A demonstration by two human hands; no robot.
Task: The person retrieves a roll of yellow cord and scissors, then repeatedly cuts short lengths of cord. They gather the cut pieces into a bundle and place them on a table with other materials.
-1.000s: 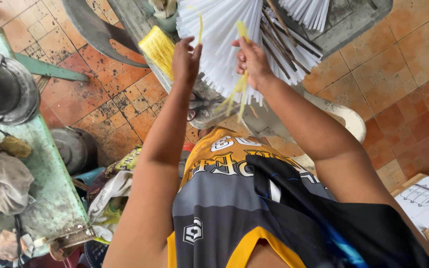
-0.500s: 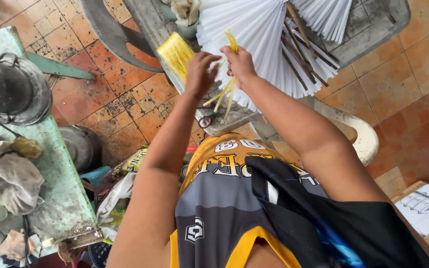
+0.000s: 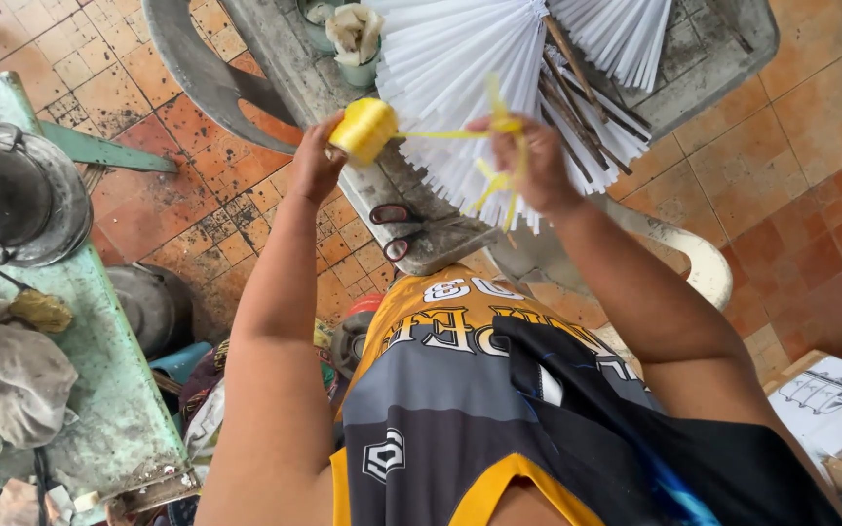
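My left hand [image 3: 319, 161] grips a yellow spool of plastic string [image 3: 363, 130]. A taut yellow strand [image 3: 436, 133] runs from the spool rightward to my right hand [image 3: 536, 166], which pinches the string with loose yellow ends [image 3: 491, 185] dangling below it. Both hands are raised over a fan of white strips [image 3: 450, 68] bound to brown sticks [image 3: 577, 93], lying on a grey plastic chair [image 3: 275, 39]. Red-handled scissors [image 3: 411, 229] lie on the chair's edge just below my hands.
A pale green table [image 3: 99, 390] at left carries a dark metal kettle [image 3: 12, 200] and a crumpled rag [image 3: 12, 375]. A cup with cloth scraps [image 3: 353, 39] stands on the chair. A cardboard box with a white sheet [image 3: 830, 399] sits at lower right on the tiled floor [image 3: 811, 195].
My left hand has pulled the spool away to the left, drawing the string taut between my hands. My right hand now stays at the strips, holding the string.
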